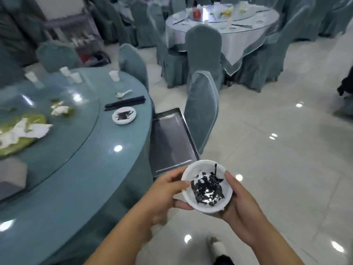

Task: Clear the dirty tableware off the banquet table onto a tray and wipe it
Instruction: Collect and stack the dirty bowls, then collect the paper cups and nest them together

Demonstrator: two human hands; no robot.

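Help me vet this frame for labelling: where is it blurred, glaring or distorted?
Head view: the bowl is fairly sharp; the banquet table smears with motion blur toward its left side; bright spots of glare dot its top and the floor; the far table looks washed out; wide-angle distortion bends the frame's edges.

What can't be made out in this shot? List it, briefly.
All in the head view:
- underside of the bowl: covered by the left hand and right hand.
- near corner of the tray: behind the bowl; whatever supports the tray is hidden beneath it.
- left side of the banquet table: cut off by the frame edge.
- the cups: too blurred to tell their contents.
- settings on the far table: small and blurred.
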